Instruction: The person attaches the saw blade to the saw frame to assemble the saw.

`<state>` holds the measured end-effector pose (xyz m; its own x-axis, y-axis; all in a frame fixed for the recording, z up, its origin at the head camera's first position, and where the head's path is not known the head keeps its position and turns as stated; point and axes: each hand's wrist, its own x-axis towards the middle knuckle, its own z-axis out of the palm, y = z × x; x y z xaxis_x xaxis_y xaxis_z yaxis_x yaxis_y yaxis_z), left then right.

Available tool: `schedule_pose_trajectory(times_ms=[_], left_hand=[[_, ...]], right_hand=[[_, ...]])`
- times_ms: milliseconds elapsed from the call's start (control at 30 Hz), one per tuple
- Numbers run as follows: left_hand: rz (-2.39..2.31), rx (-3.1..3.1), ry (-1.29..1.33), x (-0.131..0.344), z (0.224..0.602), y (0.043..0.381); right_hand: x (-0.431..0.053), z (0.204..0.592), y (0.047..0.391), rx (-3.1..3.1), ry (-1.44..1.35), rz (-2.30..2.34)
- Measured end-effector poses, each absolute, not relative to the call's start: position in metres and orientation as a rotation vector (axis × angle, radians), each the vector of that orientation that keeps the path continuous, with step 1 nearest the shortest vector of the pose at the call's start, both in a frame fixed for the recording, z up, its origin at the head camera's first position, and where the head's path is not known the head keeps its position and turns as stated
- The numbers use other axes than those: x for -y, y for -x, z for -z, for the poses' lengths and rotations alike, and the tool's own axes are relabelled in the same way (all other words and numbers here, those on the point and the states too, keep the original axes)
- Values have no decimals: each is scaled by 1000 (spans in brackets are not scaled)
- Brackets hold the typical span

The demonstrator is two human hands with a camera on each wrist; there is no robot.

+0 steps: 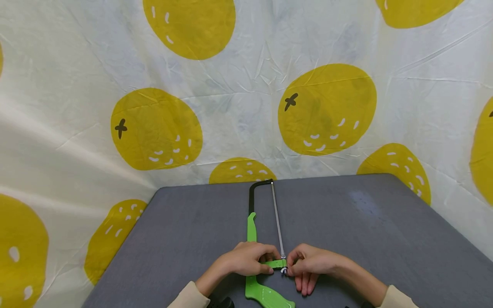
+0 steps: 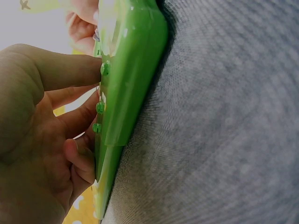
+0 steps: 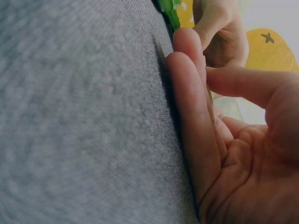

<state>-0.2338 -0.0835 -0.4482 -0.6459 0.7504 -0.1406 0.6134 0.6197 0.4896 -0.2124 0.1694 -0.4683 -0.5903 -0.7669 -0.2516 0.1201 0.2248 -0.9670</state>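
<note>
A hacksaw (image 1: pixel 251 231) lies flat, its green handle (image 1: pixel 269 296) toward me and its black front bow (image 1: pixel 252 194) at the far side. The thin metal blade (image 1: pixel 276 214) runs along its right side to a wing nut (image 1: pixel 283 270) at the near end. My left hand (image 1: pixel 252 259) grips the green frame by the short crosspiece (image 1: pixel 275 264), thumb and fingers on either side. At the wing nut, my right hand (image 1: pixel 313 263) pinches with thumb and index finger; its other fingers (image 3: pixel 191 107) extend along the table. The wing nut is mostly hidden in both wrist views.
The hacksaw rests on a grey cloth-covered table (image 1: pixel 346 222). Behind and beside the table hangs a white sheet (image 1: pixel 239 115) printed with yellow fruit. The bow's far end lies close to the table's back edge.
</note>
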Motion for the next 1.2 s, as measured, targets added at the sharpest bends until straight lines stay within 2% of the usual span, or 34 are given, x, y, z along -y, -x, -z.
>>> schedule_pose_trajectory(times_ms=[1200], left_hand=[[-561,-2524,-1102,83,448,233]], right_hand=[[-172,467,212,-1741,602,1462]])
